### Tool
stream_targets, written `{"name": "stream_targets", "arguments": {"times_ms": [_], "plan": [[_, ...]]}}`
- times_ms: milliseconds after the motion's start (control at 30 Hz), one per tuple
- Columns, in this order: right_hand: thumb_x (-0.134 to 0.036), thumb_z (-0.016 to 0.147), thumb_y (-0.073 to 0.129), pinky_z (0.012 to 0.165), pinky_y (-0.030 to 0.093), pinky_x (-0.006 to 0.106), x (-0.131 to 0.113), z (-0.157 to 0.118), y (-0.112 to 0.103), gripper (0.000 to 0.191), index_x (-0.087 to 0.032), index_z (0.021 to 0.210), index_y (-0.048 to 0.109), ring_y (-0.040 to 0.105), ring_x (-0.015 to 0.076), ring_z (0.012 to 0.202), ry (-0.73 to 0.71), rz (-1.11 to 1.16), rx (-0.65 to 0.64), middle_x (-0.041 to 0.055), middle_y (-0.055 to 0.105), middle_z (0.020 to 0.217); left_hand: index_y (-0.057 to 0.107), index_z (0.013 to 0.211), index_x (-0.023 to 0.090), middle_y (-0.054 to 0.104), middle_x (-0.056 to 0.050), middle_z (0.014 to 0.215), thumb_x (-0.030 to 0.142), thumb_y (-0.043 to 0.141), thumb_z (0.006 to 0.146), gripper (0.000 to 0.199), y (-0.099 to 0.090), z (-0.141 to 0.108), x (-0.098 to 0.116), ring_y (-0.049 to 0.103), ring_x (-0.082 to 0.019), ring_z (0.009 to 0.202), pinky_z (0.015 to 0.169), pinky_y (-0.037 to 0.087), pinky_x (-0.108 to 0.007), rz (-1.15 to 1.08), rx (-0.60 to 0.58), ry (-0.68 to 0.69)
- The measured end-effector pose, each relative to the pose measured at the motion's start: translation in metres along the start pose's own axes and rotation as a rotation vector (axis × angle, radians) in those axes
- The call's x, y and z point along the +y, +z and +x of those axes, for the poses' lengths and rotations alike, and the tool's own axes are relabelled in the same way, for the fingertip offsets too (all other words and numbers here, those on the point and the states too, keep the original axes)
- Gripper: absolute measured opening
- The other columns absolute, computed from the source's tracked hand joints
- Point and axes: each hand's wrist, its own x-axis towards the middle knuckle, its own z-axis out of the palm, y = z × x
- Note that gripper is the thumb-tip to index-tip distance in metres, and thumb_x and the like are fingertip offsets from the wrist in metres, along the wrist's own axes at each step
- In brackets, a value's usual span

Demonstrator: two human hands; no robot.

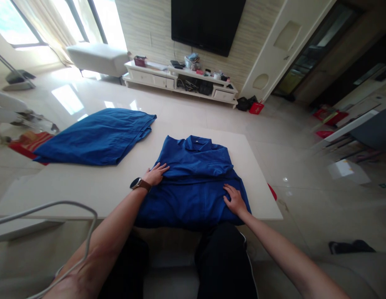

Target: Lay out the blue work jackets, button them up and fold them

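A blue collared shirt (193,195) lies on the white table (261,191) in front of me, its collar at the far end and its lower part at the near edge. On the shirt's left side rests my left hand (156,173), fingers stretched out flat, a watch on the wrist. My right hand (235,199) lies on the cloth at the right, fingers spread and slightly bent. Neither hand grips the fabric. Further left, a second blue garment (96,137) is spread folded on the table.
A pale cable (87,232) loops across my left forearm. Red striped cloth (29,143) shows beyond the table's left end. Across the shiny floor stand a low white TV cabinet (152,79) and a grey bench (98,58). A white box (348,171) sits at the right.
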Motion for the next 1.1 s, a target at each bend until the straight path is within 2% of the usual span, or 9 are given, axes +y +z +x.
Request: {"name": "stream_targets", "arguments": {"times_ms": [167,233,400,500,600,700,867,1000,1100], "plan": [[-0.037,0.089,0.054,0.096,0.054,0.047,0.017,0.029,-0.014,0.056,-0.018,0.141,0.049,0.055,0.0304,0.123,0.236,0.196,0.363,0.0187,0.051,0.141,0.039,0.158,0.038,0.027,-0.003,0.169,0.016,0.05,0.082,0.079,0.0,0.001,-0.004,0.014,-0.034,0.158,0.119,0.014,-0.073,-0.034,0.002,0.003],[-0.034,0.085,0.055,0.102,0.051,0.051,0.025,0.054,-0.028,0.06,-0.017,0.142,0.049,0.051,0.0328,0.127,0.273,0.167,0.412,0.0188,0.051,0.14,0.037,0.158,0.037,0.027,-0.003,0.169,0.015,0.048,0.082,0.08,-0.001,0.001,-0.004,0.015,-0.033,0.158,0.119,0.015,-0.073,-0.033,0.005,0.002],[-0.03,0.07,0.069,0.115,0.035,0.061,0.032,0.119,-0.049,0.066,-0.021,0.135,0.059,0.039,0.0387,0.138,0.405,0.163,0.248,0.0161,0.057,0.139,0.032,0.161,0.035,0.021,-0.002,0.17,0.016,0.044,0.085,0.079,-0.002,-0.002,-0.002,0.01,-0.034,0.159,0.118,0.015,-0.075,-0.011,-0.016,0.003],[-0.026,0.062,0.075,0.113,0.031,0.066,0.026,0.148,-0.051,0.04,-0.025,0.103,0.072,0.035,0.0415,0.141,0.42,0.271,0.129,0.0112,0.064,0.133,0.03,0.162,0.035,0.019,-0.002,0.17,0.016,0.043,0.086,0.08,-0.003,-0.003,-0.002,0.009,-0.034,0.159,0.118,0.016,-0.075,-0.003,-0.028,0.01],[-0.027,0.064,0.073,0.106,0.041,0.06,0.021,0.172,-0.068,0.015,-0.021,0.077,0.07,0.051,0.0401,0.126,0.411,0.367,0.056,0.0118,0.073,0.107,0.029,0.162,0.035,0.019,-0.002,0.17,0.016,0.044,0.086,0.08,-0.002,-0.003,-0.002,0.009,-0.034,0.159,0.118,0.016,-0.074,-0.001,-0.03,0.01],[-0.033,0.072,0.064,0.09,0.054,0.045,0.023,0.184,-0.104,0.022,-0.017,0.086,0.071,0.067,0.03,0.099,0.388,0.487,-0.018,0.0093,0.074,0.093,0.032,0.161,0.035,0.022,-0.002,0.17,0.015,0.044,0.087,0.078,-0.001,-0.002,-0.004,0.009,-0.034,0.159,0.118,0.014,-0.075,-0.017,-0.005,0.02],[-0.036,0.076,0.061,0.073,0.057,0.034,0.038,0.15,-0.14,0.025,-0.019,0.092,0.067,0.068,0.0202,0.075,0.475,0.632,-0.171,0.0062,0.073,0.083,0.031,0.161,0.036,0.021,-0.003,0.17,0.019,0.042,0.092,0.072,0.001,-0.002,-0.002,0.011,-0.034,0.159,0.117,0.014,-0.077,-0.05,0.024,0.007],[-0.025,0.06,0.073,0.069,0.057,0.037,0.047,0.093,-0.116,0.023,-0.018,0.081,0.066,0.066,0.022,0.066,0.55,0.434,-0.331,0.0043,0.068,0.068,0.026,0.162,0.036,0.015,-0.003,0.171,0.02,0.047,0.091,0.077,0.002,-0.003,-0.001,0.008,-0.033,0.159,0.118,0.013,-0.076,-0.003,-0.01,-0.008],[-0.019,0.058,0.071,0.081,0.056,0.042,0.045,0.067,-0.096,0.03,-0.018,0.088,0.067,0.066,0.0253,0.08,0.509,0.258,-0.262,0.0062,0.07,0.081,0.026,0.163,0.035,0.013,-0.005,0.171,0.029,0.055,0.09,0.079,0.001,-0.003,-0.001,0.007,-0.035,0.159,0.118,0.009,-0.075,0.019,-0.023,-0.015]]}}
